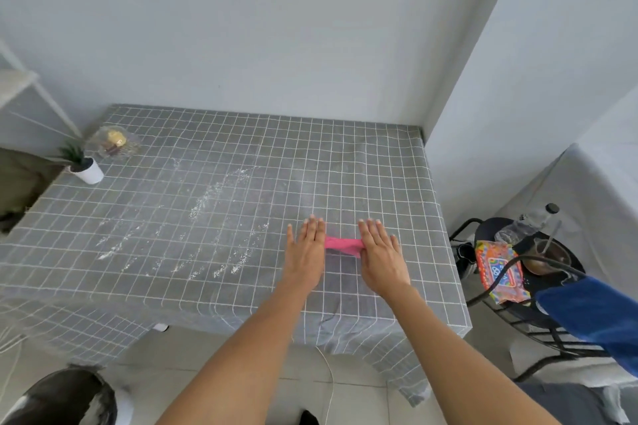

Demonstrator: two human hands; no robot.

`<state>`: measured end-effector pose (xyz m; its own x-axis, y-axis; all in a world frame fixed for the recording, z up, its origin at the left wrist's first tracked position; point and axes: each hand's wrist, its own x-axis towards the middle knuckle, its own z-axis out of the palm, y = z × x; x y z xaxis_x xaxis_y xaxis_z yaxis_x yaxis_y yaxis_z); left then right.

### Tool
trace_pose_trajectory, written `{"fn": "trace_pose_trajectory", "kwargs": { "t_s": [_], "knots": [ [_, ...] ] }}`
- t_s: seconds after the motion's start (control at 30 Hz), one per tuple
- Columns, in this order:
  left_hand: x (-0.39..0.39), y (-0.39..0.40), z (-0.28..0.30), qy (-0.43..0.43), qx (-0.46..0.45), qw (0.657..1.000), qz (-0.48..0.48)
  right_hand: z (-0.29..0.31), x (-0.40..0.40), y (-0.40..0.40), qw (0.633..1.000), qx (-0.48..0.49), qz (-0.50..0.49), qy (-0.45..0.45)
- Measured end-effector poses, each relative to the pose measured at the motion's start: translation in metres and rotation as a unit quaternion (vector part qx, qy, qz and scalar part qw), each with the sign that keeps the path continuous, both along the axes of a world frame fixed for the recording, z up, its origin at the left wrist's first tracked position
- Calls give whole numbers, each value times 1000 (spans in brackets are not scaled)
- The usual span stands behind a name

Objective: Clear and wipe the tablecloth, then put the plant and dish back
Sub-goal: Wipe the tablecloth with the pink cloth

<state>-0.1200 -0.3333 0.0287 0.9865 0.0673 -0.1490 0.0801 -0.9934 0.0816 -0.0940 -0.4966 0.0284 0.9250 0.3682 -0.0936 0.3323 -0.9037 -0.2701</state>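
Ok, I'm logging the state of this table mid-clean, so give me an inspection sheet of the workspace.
Surface: grey checked tablecloth, white powder streaks left of centre.
Job's things: pink cloth under both hands; potted plant and glass dish at far-left corner.
Clutter: nothing seen on the table.
Grippers: left hand and right hand flat, pressing the cloth.
Cables: thin white cord on the floor.
Surroundings: black side stand with snack packet, right.

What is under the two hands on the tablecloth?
A pink cloth lies under the left hand and right hand, both pressed flat on the grey checked tablecloth. Only its middle shows between them; its ends are covered.
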Motion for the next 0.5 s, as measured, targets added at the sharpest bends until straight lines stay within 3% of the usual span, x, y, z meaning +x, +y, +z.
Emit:
{"fn": "trace_pose_trajectory", "kwargs": {
  "t_s": [0.27,0.5],
  "knots": [
    [-15,94,27,-43,-9,997,67,29,12,95,995,30,92,-36],
    [-45,178,34,-30,25,990,136,32,2,188,987,18,159,-18]
  ]
}}
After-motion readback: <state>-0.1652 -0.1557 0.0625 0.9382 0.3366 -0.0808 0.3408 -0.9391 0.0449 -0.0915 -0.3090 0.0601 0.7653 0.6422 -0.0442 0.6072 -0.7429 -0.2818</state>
